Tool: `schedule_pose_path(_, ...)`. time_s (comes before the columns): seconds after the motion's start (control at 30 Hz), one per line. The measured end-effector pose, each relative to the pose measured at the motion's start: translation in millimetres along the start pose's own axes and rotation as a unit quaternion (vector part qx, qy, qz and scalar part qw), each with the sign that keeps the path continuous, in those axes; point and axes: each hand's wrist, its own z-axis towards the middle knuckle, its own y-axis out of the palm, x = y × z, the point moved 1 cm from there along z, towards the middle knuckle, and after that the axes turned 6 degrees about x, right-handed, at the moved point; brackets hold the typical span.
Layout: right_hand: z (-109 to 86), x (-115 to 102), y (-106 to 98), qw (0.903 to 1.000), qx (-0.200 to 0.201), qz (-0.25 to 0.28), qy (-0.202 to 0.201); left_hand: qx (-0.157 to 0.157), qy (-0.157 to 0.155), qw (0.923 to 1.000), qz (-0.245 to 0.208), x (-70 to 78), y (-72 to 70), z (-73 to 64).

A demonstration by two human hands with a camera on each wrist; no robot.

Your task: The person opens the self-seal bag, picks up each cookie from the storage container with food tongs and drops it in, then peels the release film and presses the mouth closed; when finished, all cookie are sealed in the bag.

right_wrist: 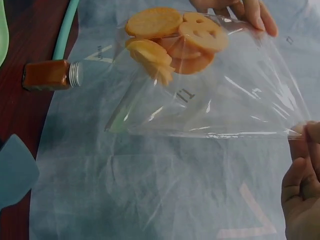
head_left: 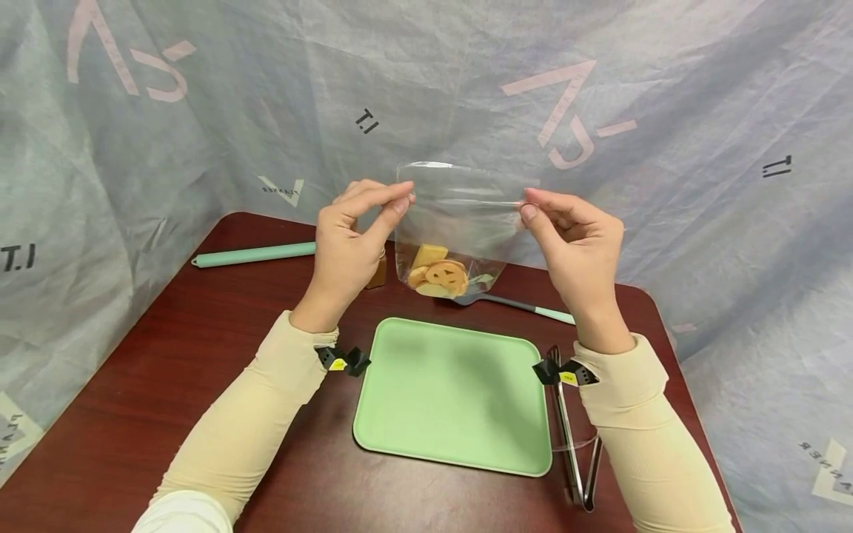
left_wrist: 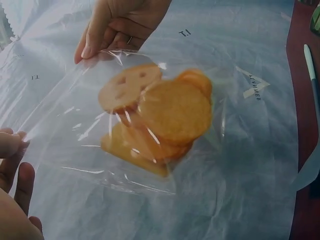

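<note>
A clear plastic bag (head_left: 460,222) hangs upright above the far side of the table, its top stretched between both hands. My left hand (head_left: 353,229) pinches one upper corner with thumb and forefinger. At the opposite corner my right hand (head_left: 580,237) pinches the plastic the same way. Several orange-yellow cookies or crackers (head_left: 445,277) lie heaped in the bottom of the bag, one with a smiling face cut into it. The left wrist view shows a round cookie (left_wrist: 175,110) overlapping the face-shaped one (left_wrist: 129,87).
Below the bag a light green tray (head_left: 453,392) lies on the dark red table (head_left: 280,459). Metal tongs (head_left: 576,451) rest by its right edge, and a grey spatula (head_left: 506,300) with a mint handle lies behind. A mint rod (head_left: 260,255) and a spice jar (right_wrist: 50,75) are farther left.
</note>
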Motion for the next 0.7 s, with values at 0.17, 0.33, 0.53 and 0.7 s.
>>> schedule_pose_path(0.17, 0.5, -1, -3, 0.9996, -0.011, -0.024, 0.005, -0.005, 0.005, 0.9986, 0.052, 5.2, -2.2, 1.4)
schedule_pose_path(0.33, 0.7, -14, 4, 0.9942, -0.019, -0.101, -0.034, 0.004, 0.018, 0.9932, 0.115, -17.3, -7.2, -3.4)
schedule_pose_path(0.53, -0.8, -27, 14, 0.9775, -0.034, -0.197, -0.066, 0.024, 0.04, 0.9814, 0.186, -17.0, -6.0, -5.4)
schedule_pose_path(0.7, -1.1, -28, 15, 0.9634, -0.057, -0.257, -0.052, 0.006, 0.028, 0.9728, 0.23, -14.7, -6.5, -5.6)
